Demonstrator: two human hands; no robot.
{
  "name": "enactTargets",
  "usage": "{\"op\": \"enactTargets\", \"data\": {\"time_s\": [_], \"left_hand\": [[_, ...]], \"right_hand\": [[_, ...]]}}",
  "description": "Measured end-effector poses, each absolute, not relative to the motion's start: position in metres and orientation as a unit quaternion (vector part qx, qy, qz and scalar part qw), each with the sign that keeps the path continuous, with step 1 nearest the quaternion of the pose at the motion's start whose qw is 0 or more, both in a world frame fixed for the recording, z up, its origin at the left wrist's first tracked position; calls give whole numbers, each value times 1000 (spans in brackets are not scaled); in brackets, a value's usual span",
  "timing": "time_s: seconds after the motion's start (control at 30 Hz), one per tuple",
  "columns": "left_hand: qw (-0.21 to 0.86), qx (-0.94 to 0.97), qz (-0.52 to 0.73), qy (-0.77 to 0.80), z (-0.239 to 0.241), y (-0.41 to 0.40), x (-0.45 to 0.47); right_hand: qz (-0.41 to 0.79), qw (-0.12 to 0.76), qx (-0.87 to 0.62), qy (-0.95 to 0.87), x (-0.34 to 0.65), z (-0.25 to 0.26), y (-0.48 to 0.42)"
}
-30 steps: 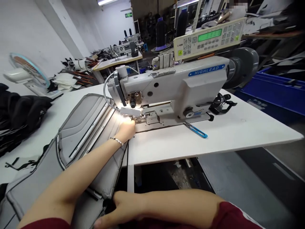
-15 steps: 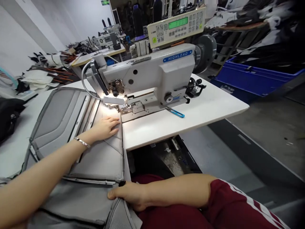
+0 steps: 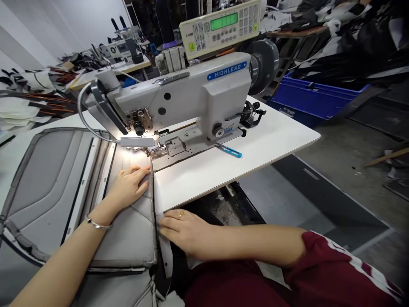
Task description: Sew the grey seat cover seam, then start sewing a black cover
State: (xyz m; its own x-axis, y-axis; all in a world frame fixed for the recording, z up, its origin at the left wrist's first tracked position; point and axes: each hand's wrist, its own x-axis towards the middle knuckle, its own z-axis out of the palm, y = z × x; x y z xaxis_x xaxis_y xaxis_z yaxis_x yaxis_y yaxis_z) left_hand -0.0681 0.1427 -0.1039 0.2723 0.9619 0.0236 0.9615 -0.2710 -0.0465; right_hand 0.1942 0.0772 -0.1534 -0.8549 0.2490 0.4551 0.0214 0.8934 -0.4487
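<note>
The grey padded cover (image 3: pixel 79 187) lies flat by the sewing machine (image 3: pixel 179 98) — soft, floppy, probably bulky. Left hand (image 3: pixel 129 187) presses flat on it; right hand (image 3: pixel 182 228), open, pins its edge — the best place to hold.

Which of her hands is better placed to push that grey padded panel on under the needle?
Probably the left hand: it lies flat on the grey padded panel just before the needle. The right hand rests farther back, at the panel's edge.

We saw grey quilted cover (image 3: pixel 47 179) with black piping left of off-white sewing machine (image 3: pixel 191 98); blue nameplate (image 3: pixel 226 70), green display (image 3: pixel 223 21) on it; blue crate (image 3: pixel 313 96) right; maroon white-striped sleeve (image 3: pixel 338 268).
</note>
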Motion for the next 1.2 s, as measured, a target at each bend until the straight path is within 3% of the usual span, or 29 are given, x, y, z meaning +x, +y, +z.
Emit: {"op": "enactTargets", "data": {"time_s": [0.1, 0.2, 0.7, 0.9, 1.2], "left_hand": [[40, -799, -18, -600, -107, 141, -66], [49, -798, -40, -600, -111, 139, -65], [119, -787, -46, -604, -118, 164, -54], [181, -783, 24, -594, -117, 178, -53], [185, -781, 9, -596, -126, 195, -62]], "right_hand": [[34, 342, -39, -938, 172, -177, 91], [-10, 384, -20, -923, 158, -184, 95], [-4, 375, 0, -927, 154, -168, 120], [-1, 369, 0, -930, 148, -169, 132], [46, 292, -9, -955, 143, -166, 153]]}}
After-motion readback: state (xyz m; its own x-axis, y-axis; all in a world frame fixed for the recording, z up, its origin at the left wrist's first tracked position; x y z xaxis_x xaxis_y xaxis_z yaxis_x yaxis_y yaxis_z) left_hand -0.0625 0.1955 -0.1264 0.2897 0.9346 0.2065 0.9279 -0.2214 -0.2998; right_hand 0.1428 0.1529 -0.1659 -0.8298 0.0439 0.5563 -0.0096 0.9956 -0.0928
